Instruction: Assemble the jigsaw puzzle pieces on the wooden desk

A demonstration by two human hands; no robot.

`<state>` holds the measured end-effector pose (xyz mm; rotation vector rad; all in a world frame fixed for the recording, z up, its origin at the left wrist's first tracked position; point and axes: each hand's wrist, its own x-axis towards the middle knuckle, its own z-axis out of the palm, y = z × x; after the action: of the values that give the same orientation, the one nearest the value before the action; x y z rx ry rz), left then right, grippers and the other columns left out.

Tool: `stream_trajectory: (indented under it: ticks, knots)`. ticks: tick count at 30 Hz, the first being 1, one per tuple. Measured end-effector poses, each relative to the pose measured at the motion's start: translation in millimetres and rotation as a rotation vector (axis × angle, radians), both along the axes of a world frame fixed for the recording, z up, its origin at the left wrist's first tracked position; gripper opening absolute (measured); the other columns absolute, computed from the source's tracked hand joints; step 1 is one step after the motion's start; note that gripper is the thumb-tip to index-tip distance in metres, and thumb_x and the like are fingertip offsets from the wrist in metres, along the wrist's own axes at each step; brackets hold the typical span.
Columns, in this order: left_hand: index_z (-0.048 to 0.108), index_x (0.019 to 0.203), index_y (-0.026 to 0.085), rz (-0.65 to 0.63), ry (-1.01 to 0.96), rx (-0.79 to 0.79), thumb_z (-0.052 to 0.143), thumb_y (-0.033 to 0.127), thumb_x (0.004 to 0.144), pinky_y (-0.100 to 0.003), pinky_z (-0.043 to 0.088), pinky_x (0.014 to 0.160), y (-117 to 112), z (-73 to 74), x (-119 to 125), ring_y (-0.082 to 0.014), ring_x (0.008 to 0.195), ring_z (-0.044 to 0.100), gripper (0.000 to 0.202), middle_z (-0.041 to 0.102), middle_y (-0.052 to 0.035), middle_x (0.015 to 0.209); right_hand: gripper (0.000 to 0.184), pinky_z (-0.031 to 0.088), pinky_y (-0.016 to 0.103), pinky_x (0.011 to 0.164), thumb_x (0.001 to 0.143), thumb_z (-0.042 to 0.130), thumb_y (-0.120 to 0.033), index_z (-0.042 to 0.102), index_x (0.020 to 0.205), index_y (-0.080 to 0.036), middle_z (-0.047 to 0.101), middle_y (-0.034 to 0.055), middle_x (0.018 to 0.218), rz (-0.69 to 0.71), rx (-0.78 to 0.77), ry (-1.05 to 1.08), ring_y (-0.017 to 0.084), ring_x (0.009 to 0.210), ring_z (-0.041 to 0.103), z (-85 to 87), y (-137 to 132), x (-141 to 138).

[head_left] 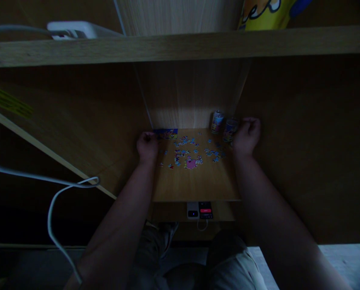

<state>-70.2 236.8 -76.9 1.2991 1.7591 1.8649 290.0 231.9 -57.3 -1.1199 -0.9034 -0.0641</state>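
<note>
Dim wooden desk nook, lit only on centre strip of desk surface (195, 183); shelf board (180, 46) across top, white power adapter (77, 30) on it at left, yellow printed bag (267, 12) at right. White cable (51, 209) looping down far left. Left hand (147, 147) curled into loose fist, resting knuckles-down on desk at left edge of lit strip, just beside blue puzzle box lid (167, 133) lying against back wall; cannot tell if pinching a piece. Scattered puzzle pieces (192, 153) spread between both hands, mostly blue, one pink cluster (191, 163) near front of pile. Two small printed cans (217, 121) upright at back right, side by side. Right hand (246, 137) also curled shut, touching or just beside right can (230, 129); grip hidden in dark, cannot tell. Two small devices (199, 210) on lower ledge at front edge, one with red screen. Lap in light trousers at bottom.
</note>
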Motion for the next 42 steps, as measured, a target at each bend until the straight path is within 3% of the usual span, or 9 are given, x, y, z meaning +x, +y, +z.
stream_trajectory:
  ticks: [16,42]
  knots:
    - [0.065,0.080,0.022,0.011,0.005,-0.017,0.065,0.016,0.086,-0.028,0.051,0.079,-2,3.3,1,-0.0187,0.080,0.066,0.008,0.068,0.0022,0.079,0.015,0.057,0.036,0.090,0.103,0.046,-0.027,0.060,0.097,-0.025,0.064,0.0020,0.095,0.058,-0.035,0.020,0.021,0.094,0.068,-0.2,0,-4]
    - [0.065,0.081,0.023,0.017,-0.006,-0.018,0.065,0.014,0.088,-0.027,0.050,0.077,-3,5.1,5,-0.0182,0.080,0.066,0.011,0.068,0.0021,0.079,0.014,0.059,0.038,0.091,0.101,0.048,-0.019,0.059,0.093,-0.024,0.063,0.0025,0.093,0.124,-0.096,0.039,0.021,0.094,0.068,8.9,-9,-10]
